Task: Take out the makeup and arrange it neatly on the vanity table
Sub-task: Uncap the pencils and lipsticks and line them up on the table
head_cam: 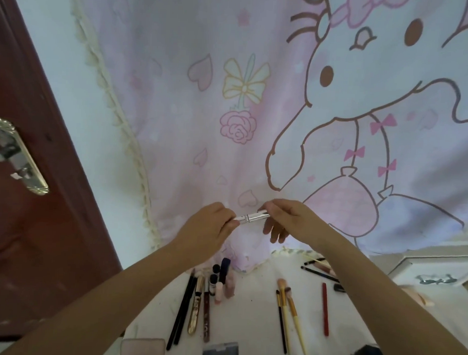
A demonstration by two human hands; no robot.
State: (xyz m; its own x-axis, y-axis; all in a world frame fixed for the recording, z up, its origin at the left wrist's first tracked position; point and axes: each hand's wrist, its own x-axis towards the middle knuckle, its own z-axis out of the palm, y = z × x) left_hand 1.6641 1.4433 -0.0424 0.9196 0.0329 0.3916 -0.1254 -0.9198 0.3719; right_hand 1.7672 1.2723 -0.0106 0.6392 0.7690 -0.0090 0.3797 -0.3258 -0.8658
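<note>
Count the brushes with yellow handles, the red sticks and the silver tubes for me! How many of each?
Yellow-handled brushes: 2
Red stick: 1
Silver tube, held between the left hand and the right hand: 1
Total: 4

No text can be read; the marks on the silver tube [251,217] are blurred.

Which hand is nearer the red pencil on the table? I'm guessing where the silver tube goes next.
Right, though only slightly. The right hand holds the silver tube in the air above and left of the red pencil; the left hand, gripping the tube's other end, is farther left.
</note>
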